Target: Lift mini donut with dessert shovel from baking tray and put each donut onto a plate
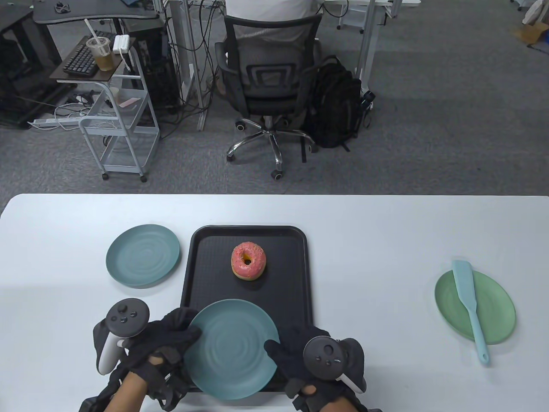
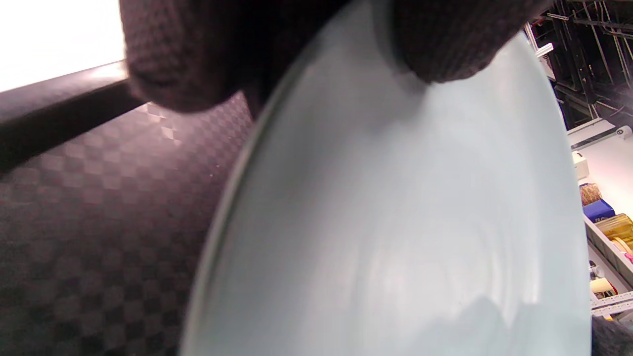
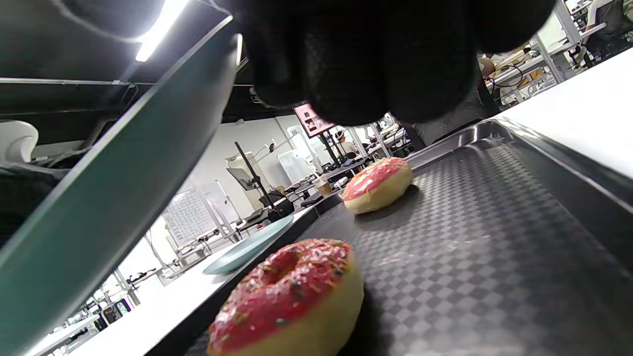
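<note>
Both hands hold a teal plate point(image 1: 231, 347) over the near end of the black baking tray point(image 1: 296, 274). My left hand point(image 1: 180, 332) grips its left rim, my right hand point(image 1: 279, 349) its right rim. In the left wrist view gloved fingers point(image 2: 188, 54) pinch the plate point(image 2: 395, 222). One pink-frosted donut point(image 1: 248, 261) lies at the tray's far end. The right wrist view shows a second donut point(image 3: 287, 296) under the tilted plate point(image 3: 113, 198), hidden in the table view, with the far donut point(image 3: 378, 185) behind. The light-blue dessert shovel point(image 1: 469, 309) lies across a green plate point(image 1: 497, 300) at the right.
Another teal plate point(image 1: 143, 255) sits on the white table left of the tray. Beyond the table's far edge stand an office chair point(image 1: 268, 81), a backpack and a small cart.
</note>
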Demonstrator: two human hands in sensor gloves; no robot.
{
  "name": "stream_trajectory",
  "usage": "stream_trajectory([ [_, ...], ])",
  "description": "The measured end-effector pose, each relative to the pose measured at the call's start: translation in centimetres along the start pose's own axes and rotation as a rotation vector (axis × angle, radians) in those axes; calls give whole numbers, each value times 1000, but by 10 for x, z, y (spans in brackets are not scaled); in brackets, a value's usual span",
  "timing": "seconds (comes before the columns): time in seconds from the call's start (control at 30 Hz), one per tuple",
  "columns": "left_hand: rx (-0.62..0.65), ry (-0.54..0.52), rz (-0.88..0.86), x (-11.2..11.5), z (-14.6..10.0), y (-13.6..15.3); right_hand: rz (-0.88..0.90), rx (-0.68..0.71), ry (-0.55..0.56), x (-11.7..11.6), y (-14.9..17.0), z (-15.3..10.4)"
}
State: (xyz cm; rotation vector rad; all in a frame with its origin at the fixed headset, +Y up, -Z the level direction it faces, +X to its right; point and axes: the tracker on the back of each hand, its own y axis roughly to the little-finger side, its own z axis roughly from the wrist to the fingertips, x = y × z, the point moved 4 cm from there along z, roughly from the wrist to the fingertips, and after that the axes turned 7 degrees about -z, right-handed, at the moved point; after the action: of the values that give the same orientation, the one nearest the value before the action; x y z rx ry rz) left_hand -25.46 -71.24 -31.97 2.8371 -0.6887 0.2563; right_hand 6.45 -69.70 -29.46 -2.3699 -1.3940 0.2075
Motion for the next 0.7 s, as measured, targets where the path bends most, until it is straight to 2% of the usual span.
stream_trajectory([
  [0.7, 3, 52, -8, 7, 2, -1, 66, -24, -6, -2, 2, 2],
])
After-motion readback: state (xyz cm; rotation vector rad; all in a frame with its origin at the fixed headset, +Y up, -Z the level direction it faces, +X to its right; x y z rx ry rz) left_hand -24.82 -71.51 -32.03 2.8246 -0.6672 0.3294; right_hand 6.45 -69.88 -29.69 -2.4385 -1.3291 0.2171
